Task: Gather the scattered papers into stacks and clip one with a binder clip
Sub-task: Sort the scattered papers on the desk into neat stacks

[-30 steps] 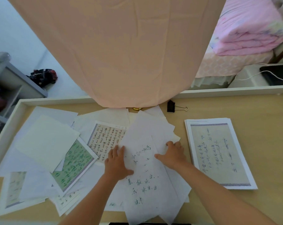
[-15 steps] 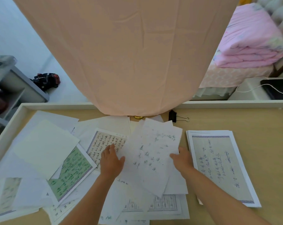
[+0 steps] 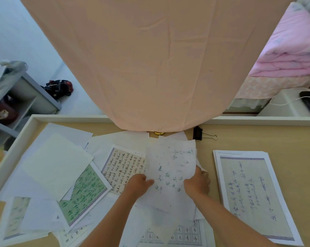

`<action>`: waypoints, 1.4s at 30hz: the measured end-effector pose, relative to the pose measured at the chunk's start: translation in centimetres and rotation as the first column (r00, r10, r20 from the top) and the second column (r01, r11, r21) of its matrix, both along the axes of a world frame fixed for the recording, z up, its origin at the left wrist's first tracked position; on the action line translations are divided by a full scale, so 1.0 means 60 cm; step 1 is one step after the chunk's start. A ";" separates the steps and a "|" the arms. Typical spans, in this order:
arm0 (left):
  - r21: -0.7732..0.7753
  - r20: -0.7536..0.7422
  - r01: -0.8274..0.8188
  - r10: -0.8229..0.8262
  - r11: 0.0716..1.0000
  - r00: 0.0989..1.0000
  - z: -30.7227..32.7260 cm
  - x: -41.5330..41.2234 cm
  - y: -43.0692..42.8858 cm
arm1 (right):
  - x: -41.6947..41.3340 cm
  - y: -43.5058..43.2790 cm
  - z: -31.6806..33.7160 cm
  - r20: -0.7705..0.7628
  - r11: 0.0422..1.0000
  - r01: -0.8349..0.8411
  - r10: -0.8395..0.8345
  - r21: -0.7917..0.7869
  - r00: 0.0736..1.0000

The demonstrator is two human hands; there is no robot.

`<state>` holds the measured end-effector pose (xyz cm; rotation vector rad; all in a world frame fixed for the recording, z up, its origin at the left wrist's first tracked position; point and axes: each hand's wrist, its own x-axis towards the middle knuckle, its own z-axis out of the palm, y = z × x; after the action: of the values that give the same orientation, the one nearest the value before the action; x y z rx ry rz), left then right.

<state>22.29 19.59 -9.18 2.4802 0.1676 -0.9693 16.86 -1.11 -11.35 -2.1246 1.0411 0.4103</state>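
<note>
Both hands hold a bundle of thin white sheets point(image 3: 170, 168) with faint handwriting, lifted and tilted above the desk middle. My left hand point(image 3: 139, 184) grips its lower left edge and my right hand point(image 3: 197, 182) its lower right edge. Scattered papers point(image 3: 61, 175) cover the left half of the desk, some white, one green-printed point(image 3: 84, 193), one cream with dense script point(image 3: 122, 168). A squared-up stack point(image 3: 254, 193) lies at the right. A black binder clip point(image 3: 202, 133) lies apart near the desk's back edge.
A peach cloth point(image 3: 150, 59) hangs over the back of the wooden desk point(image 3: 293, 139), which has a raised white rim point(image 3: 12, 154). A grey shelf point(image 3: 17, 100) stands to the left, and a bed with a pink quilt point(image 3: 289, 50) lies back right.
The hands went from pressing flat on the sheets to gripping them by the lower edges and raising the bundle off the desk, uncovering grid-printed sheets underneath.
</note>
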 end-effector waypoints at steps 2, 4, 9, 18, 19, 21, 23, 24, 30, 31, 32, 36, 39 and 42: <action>-0.089 0.030 -0.076 0.079 0.993 0.996 -0.003 -0.004 0.000 | 0.003 0.001 -0.001 0.017 0.996 -0.077 0.078 -0.046 0.997; -0.279 -0.032 -0.256 0.258 0.926 0.966 0.004 -0.009 -0.002 | 0.007 0.006 0.005 0.033 0.984 -0.142 0.146 -0.111 0.989; -0.348 -0.027 -0.465 0.487 0.814 0.873 0.012 -0.016 0.034 | 0.023 0.036 0.020 0.071 0.924 -0.250 0.282 -0.290 0.957; -0.277 0.087 -0.696 0.739 0.662 0.668 0.028 -0.064 0.221 | 0.122 0.129 0.022 0.012 0.790 -0.591 0.601 -0.163 0.799; -0.270 0.093 -0.708 0.749 0.653 0.656 0.028 -0.066 0.239 | 0.131 0.138 0.021 -0.048 0.802 -0.571 0.572 -0.175 0.819; -0.245 0.104 -0.730 0.766 0.638 0.634 0.027 -0.066 0.272 | 0.146 0.152 0.019 -0.125 0.828 -0.528 0.513 -0.188 0.849; -0.224 0.129 -0.747 0.779 0.626 0.614 0.020 -0.066 0.305 | 0.156 0.160 0.018 -0.137 0.806 -0.550 0.532 -0.218 0.835; -0.196 0.137 -0.763 0.787 0.616 0.601 0.016 -0.065 0.322 | 0.161 0.164 0.017 -0.134 0.758 -0.604 0.590 -0.247 0.796; 0.004 0.205 -0.727 0.711 0.687 0.673 -0.019 -0.058 0.426 | 0.218 0.214 0.030 -0.161 0.448 -0.855 0.853 -0.260 0.496; 0.028 0.228 -0.739 0.716 0.673 0.660 -0.018 -0.053 0.437 | 0.230 0.220 0.032 -0.196 0.441 -0.859 0.847 -0.258 0.494; 0.035 0.224 -0.762 0.738 0.647 0.637 -0.016 -0.047 0.445 | 0.240 0.227 0.035 -0.235 0.434 -0.863 0.838 -0.259 0.492; -0.022 0.117 -0.845 0.841 0.534 0.529 -0.007 -0.026 0.460 | 0.261 0.274 0.029 -0.288 0.435 -0.863 0.818 -0.259 0.498; -0.196 0.005 -0.865 0.882 0.463 0.471 -0.016 -0.018 0.475 | 0.263 0.315 0.020 -0.278 0.514 -0.821 0.774 -0.248 0.569; -0.272 -0.134 -0.867 0.876 0.417 0.463 -0.025 -0.016 0.493 | 0.263 0.343 0.021 -0.289 0.549 -0.804 0.750 -0.228 0.595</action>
<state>21.31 49.16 -10.70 1.6742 1.1080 -0.4128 32.62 19.48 -10.07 -2.8541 0.1330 0.8895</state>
